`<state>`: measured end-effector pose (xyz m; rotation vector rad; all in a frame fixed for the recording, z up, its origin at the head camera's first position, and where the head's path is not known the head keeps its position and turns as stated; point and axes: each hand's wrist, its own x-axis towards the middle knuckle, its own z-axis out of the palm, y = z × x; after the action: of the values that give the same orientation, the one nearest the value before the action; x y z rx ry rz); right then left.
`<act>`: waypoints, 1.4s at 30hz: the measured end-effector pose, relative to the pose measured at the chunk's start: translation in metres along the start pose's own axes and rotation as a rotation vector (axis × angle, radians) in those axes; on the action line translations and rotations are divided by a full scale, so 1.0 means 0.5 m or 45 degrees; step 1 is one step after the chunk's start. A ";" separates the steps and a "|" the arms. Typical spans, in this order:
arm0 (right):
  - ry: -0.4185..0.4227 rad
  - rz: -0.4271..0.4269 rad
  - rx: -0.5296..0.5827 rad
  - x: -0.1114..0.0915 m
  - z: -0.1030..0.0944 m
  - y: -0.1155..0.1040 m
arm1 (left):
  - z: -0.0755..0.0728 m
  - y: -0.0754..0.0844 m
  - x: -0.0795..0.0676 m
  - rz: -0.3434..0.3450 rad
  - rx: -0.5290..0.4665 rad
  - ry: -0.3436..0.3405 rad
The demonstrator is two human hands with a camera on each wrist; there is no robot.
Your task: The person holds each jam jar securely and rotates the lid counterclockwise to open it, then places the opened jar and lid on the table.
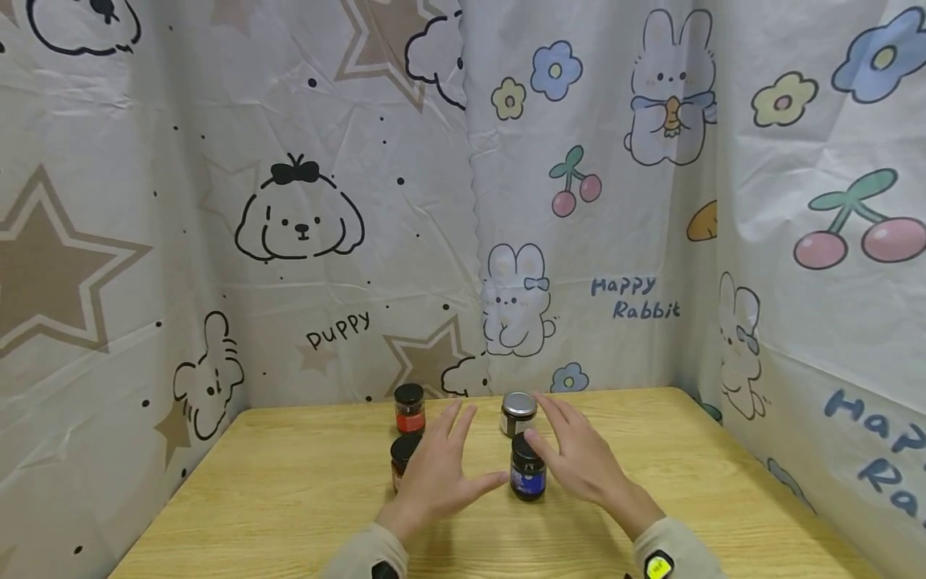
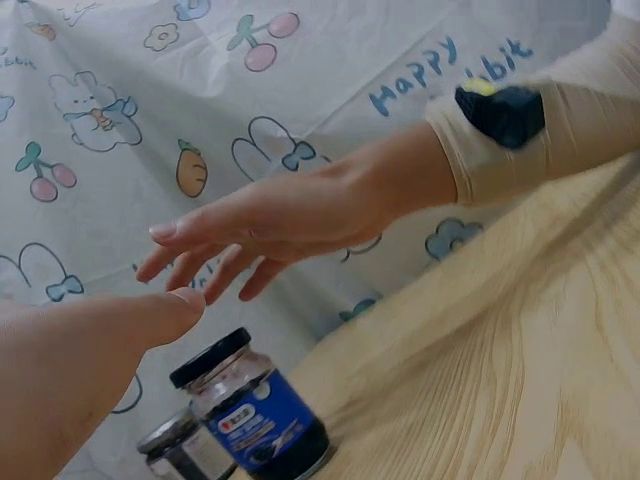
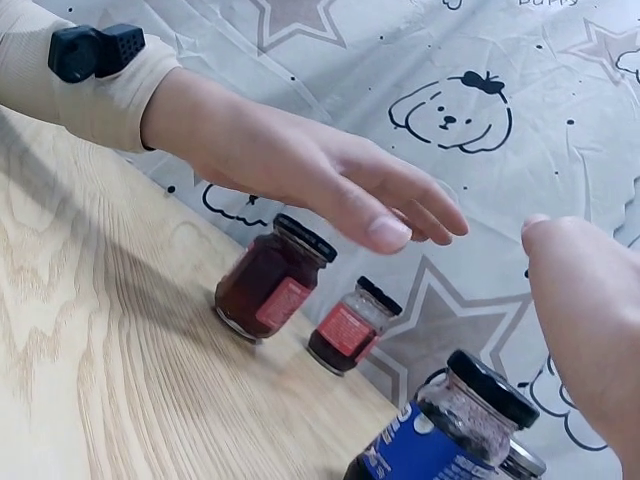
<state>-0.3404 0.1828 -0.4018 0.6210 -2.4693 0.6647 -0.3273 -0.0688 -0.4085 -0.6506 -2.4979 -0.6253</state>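
Observation:
Four glass jars would be miscounted as fewer, so I say several jars stand upright on the wooden table. My left hand, fingers apart, hovers over the near left jar and partly hides it; its dark body and red label show in the right wrist view. Behind stands a smaller red-labelled jar with a black lid. My right hand is raised with extended fingers beside the blue-labelled jar. A silver-lidded jar stands behind that one. Neither hand holds anything.
The light wooden table spreads around the jars. A patterned curtain with puppies, rabbits and stars hangs along its back and sides. Both sleeves carry a small dark device at the wrist.

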 end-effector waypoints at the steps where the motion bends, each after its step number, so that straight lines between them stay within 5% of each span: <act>1: 0.017 0.002 0.009 -0.001 -0.001 0.005 | 0.004 0.005 0.003 -0.013 -0.040 -0.001; 16: 0.107 0.044 0.079 -0.011 0.008 0.064 | 0.084 0.044 0.027 -0.106 -0.320 0.001; 27: 0.189 0.088 0.148 -0.032 0.025 0.102 | 0.127 0.041 0.022 -0.291 -0.411 -0.026; 42: 0.135 0.348 0.385 -0.052 0.066 0.124 | 0.189 0.052 0.030 -0.456 -0.608 -0.071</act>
<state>-0.3651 0.2204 -0.4619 0.3451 -2.3943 1.1610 -0.3560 0.0064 -0.4660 -0.3791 -2.5500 -1.3800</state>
